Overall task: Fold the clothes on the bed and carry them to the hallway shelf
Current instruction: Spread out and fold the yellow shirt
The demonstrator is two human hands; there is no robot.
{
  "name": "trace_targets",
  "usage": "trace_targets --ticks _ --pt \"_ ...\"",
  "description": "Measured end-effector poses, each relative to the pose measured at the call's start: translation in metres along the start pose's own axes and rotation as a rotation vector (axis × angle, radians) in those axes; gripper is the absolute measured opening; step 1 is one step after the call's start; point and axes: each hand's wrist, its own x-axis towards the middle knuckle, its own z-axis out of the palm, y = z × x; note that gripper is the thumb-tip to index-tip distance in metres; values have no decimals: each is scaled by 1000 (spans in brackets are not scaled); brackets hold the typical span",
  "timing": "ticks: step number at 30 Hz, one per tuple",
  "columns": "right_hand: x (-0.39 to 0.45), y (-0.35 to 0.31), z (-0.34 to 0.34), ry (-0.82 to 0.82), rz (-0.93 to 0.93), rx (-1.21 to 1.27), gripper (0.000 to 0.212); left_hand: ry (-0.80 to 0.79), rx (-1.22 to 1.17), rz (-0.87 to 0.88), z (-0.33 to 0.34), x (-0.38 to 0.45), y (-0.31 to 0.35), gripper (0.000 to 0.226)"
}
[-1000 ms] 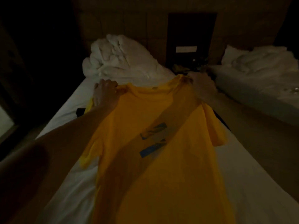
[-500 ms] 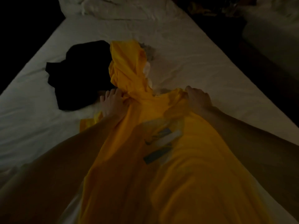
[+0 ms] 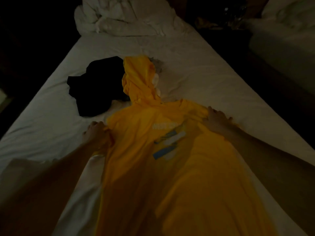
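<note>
Both hands are holding the yellow shirt (image 3: 153, 167) on the bed (image 3: 196, 68): left hand (image 3: 95, 133) and right hand (image 3: 216, 120) gripping its two sides

White-sheeted bed (image 3: 196, 68) in dim light, yellow printed T-shirt (image 3: 153, 167) spread lengthwise down the middle, second yellow garment (image 3: 138, 77) bunched just beyond its collar, black garment (image 3: 95, 87) crumpled beside that, rumpled white duvet (image 3: 122, 16) heaped at far end
</note>
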Motion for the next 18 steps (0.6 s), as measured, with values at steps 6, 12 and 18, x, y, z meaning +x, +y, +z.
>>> trace_targets --ticks 6,12,18 --pt "-10 30 -5 59 154 111 67 303 -516 -124 -28 -1 6 28" --pt "-10 58 -15 59 213 135 58 171 -643 -105 -68 -9 72 25" --pt "-16 55 -33 130 130 309 52 -344 -1235 -89 -54 -35 152 23"
